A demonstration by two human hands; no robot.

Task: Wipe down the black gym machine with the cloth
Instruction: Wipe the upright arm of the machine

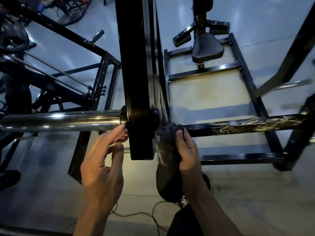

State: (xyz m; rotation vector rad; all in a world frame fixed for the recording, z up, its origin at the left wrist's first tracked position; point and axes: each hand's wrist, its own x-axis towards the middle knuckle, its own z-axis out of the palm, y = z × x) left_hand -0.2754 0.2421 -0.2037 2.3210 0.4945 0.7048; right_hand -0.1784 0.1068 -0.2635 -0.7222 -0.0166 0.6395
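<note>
A black steel arm of the gym machine (136, 68) runs down the middle of the view and ends near my hands. A chrome sleeve (59, 120) sticks out from its left side. My right hand (189, 154) holds a dark grey cloth (167, 147) pressed against the arm's right face, by the black pivot hub (156, 116). My left hand (104, 166) is to the left of the arm's lower end, fingers spread, fingertips touching the arm's left edge just under the chrome sleeve.
The machine's black base frame (235, 126) with its padded seat (207, 48) lies to the right, one bar smeared with pale streaks. Another black frame with chrome rods (56, 70) stands left. A thin cable (136, 215) trails on the grey floor.
</note>
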